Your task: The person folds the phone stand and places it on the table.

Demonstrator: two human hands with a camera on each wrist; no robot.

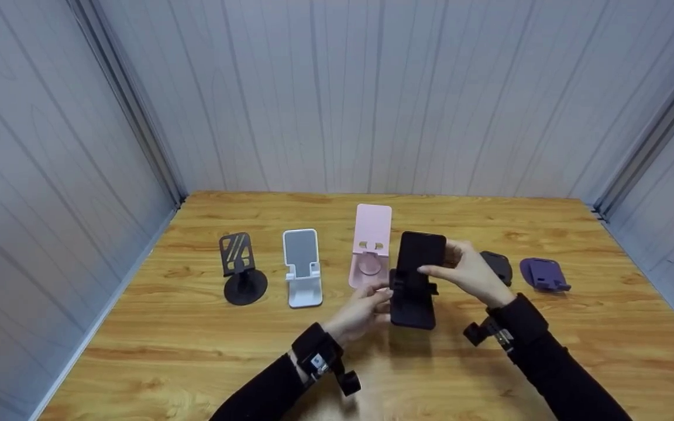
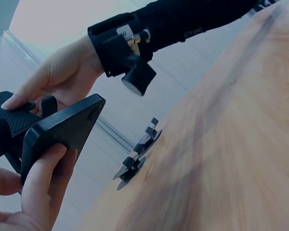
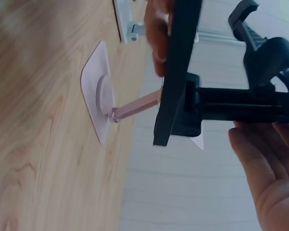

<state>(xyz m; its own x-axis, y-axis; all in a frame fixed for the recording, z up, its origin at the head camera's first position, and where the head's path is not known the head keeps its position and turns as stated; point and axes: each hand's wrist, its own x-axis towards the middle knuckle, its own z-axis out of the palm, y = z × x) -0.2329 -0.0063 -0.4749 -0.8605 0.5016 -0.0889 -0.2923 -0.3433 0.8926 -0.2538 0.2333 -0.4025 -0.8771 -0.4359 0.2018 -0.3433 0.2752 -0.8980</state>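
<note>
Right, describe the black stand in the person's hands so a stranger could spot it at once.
On the wood-grain table, find the pink stand, roughly midway across. Just to its right in the head view, the black stand is gripped by the left hand and right hand. Other dark stands rest on the table; this one alone is held up off it.

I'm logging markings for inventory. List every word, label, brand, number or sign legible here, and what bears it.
No text can be read.
Right wrist strap: white label, too small and blurred.
Left wrist strap: pale label, too small.
Right sleeve: faint mark, too blurred.
Black stand: none seen.
</note>
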